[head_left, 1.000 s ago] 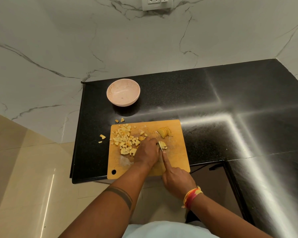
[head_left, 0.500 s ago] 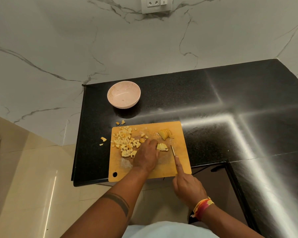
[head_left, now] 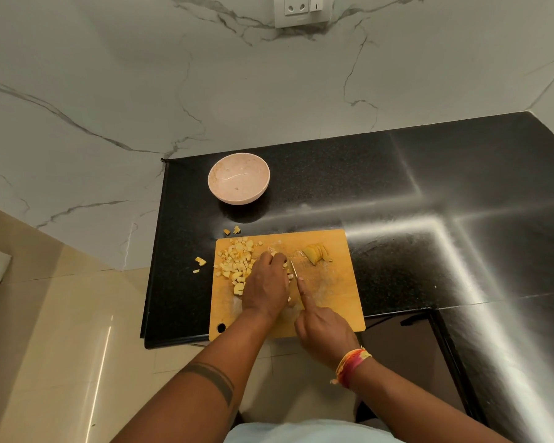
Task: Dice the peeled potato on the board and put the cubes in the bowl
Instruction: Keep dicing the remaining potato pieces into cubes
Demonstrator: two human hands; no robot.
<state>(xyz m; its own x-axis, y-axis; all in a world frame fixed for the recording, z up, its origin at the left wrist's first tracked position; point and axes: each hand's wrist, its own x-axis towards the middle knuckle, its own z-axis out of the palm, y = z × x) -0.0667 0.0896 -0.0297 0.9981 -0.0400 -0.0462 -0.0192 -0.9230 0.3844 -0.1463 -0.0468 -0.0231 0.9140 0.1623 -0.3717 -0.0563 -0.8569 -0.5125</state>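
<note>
An orange cutting board (head_left: 330, 292) lies at the front edge of the black counter. A heap of yellow potato cubes (head_left: 237, 260) covers its left part, and a sliced potato chunk (head_left: 315, 253) sits near its far edge. My left hand (head_left: 266, 286) lies palm down over small potato pieces (head_left: 290, 276) in the board's middle, hiding most of them. My right hand (head_left: 323, 334) grips a knife (head_left: 293, 268), forefinger stretched along the blade, which stands right against my left hand. The pink bowl (head_left: 239, 178) stands behind the board with no cubes in it.
A few stray cubes lie on the black counter (head_left: 397, 193): two behind the board (head_left: 232, 231) and two to its left (head_left: 199, 263). The counter's left edge drops to a beige tiled floor (head_left: 61, 346). A wall socket (head_left: 301, 9) sits on the marble backsplash.
My right hand drew the knife away to the right, then brought it back against my left hand. My left hand slid slightly over the pieces it covers.
</note>
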